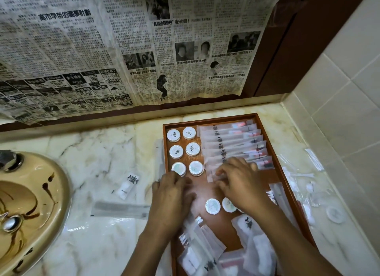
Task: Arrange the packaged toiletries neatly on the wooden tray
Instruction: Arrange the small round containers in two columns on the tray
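Wooden tray (265, 119): a reddish-brown rimmed tray is set on the marble counter (98, 152), right of centre in the frame, running from mid-frame to the lower edge.
Round soaps (184, 151): six white wrapped discs are laid in two columns of three at the tray's upper left; each carries a small dark emblem, too small to be read.
Loose soaps (212, 206): two more discs are seen in the tray's middle, one partly covered by the right hand.
Sachet row (232, 144): long frosted packets are overlapped in a neat stack in the tray's upper right; a ship's-wheel emblem is printed on each and red contents show through at the right ends.
Unsorted packets (205, 249): translucent packets are heaped at the tray's lower end, some bearing the same emblem.
Left hand (172, 195): it is laid flat on the tray floor below the soaps, fingers slightly spread, nothing gripped.
Right hand (238, 179): it is placed at the lowest sachet of the row, fingers curled; whether a packet is pinched cannot be told.
Counter packet (128, 184): a small white packet with the wheel emblem lies left of the tray; its lettering is illegible.
Right-side litter (304, 179): clear packets are scattered on the counter beside the tray's right rim.
Sink (30, 203): a beige basin with brown streaks fills the lower left.
Newspaper (123, 45): Chinese-language sheets cover the wall above; "RM299" can be read in an advertisement.
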The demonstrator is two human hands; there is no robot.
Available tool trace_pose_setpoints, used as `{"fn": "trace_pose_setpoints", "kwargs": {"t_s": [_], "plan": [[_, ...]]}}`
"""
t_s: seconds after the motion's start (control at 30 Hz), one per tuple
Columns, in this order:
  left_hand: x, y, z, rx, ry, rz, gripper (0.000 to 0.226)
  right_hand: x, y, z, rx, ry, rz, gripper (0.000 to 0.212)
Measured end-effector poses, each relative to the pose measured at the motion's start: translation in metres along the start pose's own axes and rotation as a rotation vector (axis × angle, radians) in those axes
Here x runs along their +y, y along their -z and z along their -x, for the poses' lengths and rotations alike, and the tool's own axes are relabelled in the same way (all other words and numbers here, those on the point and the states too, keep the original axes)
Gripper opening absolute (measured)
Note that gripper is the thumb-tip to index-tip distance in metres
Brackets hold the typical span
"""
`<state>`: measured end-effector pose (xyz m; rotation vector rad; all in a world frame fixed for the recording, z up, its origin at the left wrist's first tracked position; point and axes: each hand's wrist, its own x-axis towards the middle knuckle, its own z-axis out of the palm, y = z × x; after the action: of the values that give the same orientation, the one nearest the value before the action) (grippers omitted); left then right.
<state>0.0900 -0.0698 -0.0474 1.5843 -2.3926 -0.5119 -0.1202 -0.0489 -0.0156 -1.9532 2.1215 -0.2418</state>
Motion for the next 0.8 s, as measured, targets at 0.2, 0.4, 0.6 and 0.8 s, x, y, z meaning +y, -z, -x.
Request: {"fn": "trace_pose_setpoints", "kwargs": {"t_s": [0.2, 0.4, 0.6, 0.8], "plan": [[0.036, -0.028, 0.017, -0.228, -0.100, -0.045, 0.051, 0.013, -0.019, 0.052, -0.221, -0.019, 0.091, 0.040], [0.046, -0.034, 0.012, -0.259, -0.073, -0.097, 0.042, 0.017, -0.027, 0.055, -0.147, 0.011, 0.083, 0.036], [0.058, -0.033, 0.010, -0.301, -0.010, 0.055, 0.030, 0.045, -0.018, 0.063, -0.044, -0.159, -0.412, 0.020], [0.072, -0.044, 0.010, -0.322, 0.026, 0.297, 0.029, 0.090, 0.002, 0.092, 0.119, -0.494, -0.857, 0.018]]}}
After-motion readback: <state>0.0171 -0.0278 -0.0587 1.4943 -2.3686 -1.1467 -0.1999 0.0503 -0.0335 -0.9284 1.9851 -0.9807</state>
